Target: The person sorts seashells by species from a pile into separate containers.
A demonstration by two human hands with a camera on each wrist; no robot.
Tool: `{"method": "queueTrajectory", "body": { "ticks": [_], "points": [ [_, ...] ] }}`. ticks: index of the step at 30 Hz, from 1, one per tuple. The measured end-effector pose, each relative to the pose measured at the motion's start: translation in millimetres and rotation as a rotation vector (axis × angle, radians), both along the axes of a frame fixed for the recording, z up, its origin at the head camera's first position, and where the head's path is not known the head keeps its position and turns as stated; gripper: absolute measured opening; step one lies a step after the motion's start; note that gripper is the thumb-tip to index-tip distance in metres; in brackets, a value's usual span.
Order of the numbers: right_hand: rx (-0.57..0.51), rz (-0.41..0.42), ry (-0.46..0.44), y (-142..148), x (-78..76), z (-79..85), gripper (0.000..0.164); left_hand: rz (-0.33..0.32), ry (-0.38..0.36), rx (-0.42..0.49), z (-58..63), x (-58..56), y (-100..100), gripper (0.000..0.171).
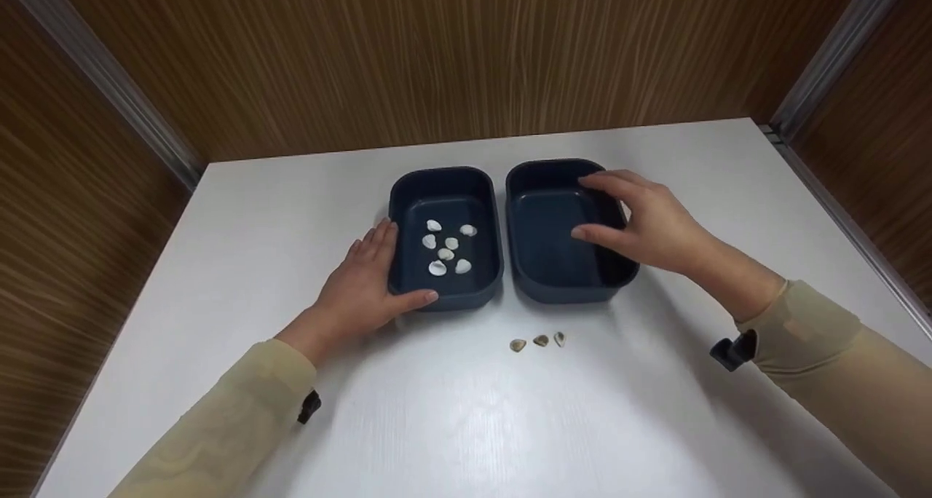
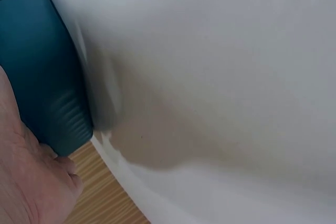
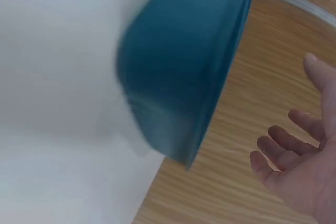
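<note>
Fingers of the left hand (image 1: 357, 287) lie straight along the left box (image 1: 466, 301), thumb spread at its front; the right hand's (image 1: 652, 225) hang apart above the right box (image 1: 568, 294). Steadying the boxes seems the step. Seven white shells (image 1: 445, 254) lie inside the left; lifting the three brownish ones (image 1: 540, 341) would call for a light pinch. White bench (image 1: 437, 425), wood-grain walls (image 1: 466, 61) around.

One white table (image 1: 437, 418) bears the shell container (image 1: 473, 299) and, just right of it, the second container (image 1: 571, 294), two altogether. The shell container holds seven white shells (image 1: 445, 254); three brownish shells (image 1: 540, 341) lie in front and to the right of it. Hands number two: the left hand (image 1: 358, 287) touching it, the right hand (image 1: 659, 225) to its right.
</note>
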State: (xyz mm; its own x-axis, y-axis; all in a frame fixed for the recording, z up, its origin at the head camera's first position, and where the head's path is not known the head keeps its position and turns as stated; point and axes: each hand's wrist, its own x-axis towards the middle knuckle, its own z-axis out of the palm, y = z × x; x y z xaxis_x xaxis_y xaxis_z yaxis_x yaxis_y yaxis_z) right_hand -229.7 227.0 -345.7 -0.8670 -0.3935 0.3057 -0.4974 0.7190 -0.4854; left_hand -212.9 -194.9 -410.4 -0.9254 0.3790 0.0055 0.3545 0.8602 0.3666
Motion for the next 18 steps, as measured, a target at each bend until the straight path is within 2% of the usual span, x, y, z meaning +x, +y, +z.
{"method": "queueTrajectory", "body": {
  "ticks": [8, 12, 18],
  "points": [
    [0.104, -0.06, -0.121, 30.0, 12.9, -24.4, 0.097, 0.021, -0.032, -0.004, 0.7, -2.2, 2.4, 0.132],
    [0.163, -0.047, -0.166, 39.0, 17.6, -36.8, 0.105, 0.009, -0.021, 0.007, 0.6, -2.3, 1.7, 0.131],
    [0.217, -0.01, -0.172, 43.7, 17.8, -50.3, 0.11, 0.004, 0.008, 0.002, 5.9, -1.2, 3.0, 0.128]
  ]
}}
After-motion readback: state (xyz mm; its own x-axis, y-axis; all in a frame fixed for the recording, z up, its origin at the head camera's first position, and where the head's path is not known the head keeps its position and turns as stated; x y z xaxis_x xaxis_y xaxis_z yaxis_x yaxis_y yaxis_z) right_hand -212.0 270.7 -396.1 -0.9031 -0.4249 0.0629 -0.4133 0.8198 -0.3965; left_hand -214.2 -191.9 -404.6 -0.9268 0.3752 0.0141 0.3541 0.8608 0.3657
